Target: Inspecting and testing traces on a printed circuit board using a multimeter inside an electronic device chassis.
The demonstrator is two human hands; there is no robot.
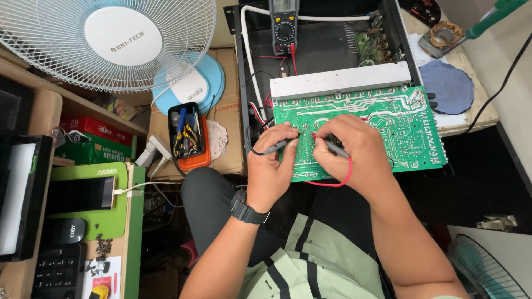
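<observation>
Left hand pinching black probe, right hand gripping red probe, tips on green board atop open chassis; possible slip bridging neighbouring solder points

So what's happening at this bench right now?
A seated person is probing a green printed circuit board that lies over an open black metal chassis. The left hand presses a black-wired test probe to the board, and the right hand holds a red-wired test probe close beside it. Both leads run up to a dark handheld multimeter propped in the chassis. A white table fan stands to the left.
</observation>
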